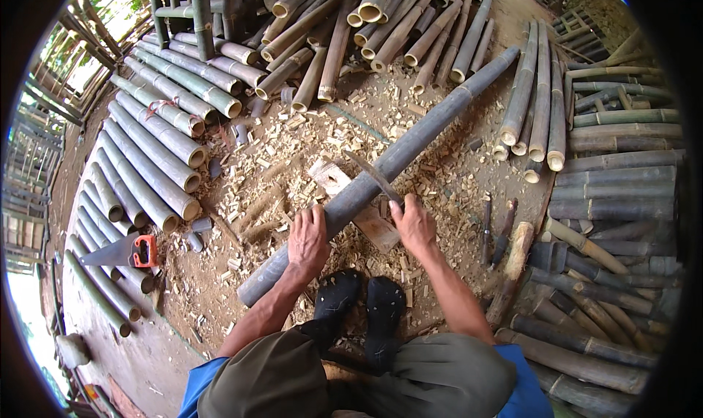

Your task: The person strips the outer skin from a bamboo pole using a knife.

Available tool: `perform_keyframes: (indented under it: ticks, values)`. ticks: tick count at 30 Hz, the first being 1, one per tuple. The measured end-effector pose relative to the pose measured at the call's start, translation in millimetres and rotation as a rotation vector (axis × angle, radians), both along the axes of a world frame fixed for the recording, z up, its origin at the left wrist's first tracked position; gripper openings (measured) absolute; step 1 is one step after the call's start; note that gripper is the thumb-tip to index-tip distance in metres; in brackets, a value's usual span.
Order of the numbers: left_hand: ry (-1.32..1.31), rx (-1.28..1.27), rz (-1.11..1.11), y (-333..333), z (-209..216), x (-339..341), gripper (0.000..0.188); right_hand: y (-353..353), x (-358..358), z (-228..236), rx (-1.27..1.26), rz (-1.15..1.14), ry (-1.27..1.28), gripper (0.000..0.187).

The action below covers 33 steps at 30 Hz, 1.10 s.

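With our left hand [308,241] we are cupping a bamboo pole [411,147], slanting away rightward; beside it, our closed right hand [414,228] is gripping a crosswise knife [376,175].

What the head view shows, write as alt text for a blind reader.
A person's left hand grasps a bamboo pole, and the right hand has a knife in its grip, across the pole. Chips litter the ground, cut bamboo lies on both sides, and a saw sits at left.
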<state>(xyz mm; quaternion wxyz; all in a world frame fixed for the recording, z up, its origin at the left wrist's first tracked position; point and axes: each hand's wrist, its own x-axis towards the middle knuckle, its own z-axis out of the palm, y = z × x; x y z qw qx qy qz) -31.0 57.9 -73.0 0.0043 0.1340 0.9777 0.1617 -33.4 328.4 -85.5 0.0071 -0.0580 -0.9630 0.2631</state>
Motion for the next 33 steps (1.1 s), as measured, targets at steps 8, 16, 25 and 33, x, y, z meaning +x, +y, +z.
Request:
perform_keyframes:
  ticks: [8, 16, 25, 33]
  values:
    - [-0.049, 0.090, -0.040, -1, 9, -1, 0.076, 19, -23, 7, -0.021, -0.135, -0.021, 0.047]
    - [-0.333, 0.216, -0.015, -7, 30, -15, 0.087, 32, -21, 0, -0.040, -0.120, -0.101, 0.049]
    - [-0.170, 0.063, -0.047, -14, 22, -2, 0.089, 13, -7, 12, 0.106, 0.130, -0.083, 0.047]
    - [-0.157, -0.053, 0.022, -13, 17, 2, 0.054, -28, -2, 46, 0.382, 0.365, -0.192, 0.054]
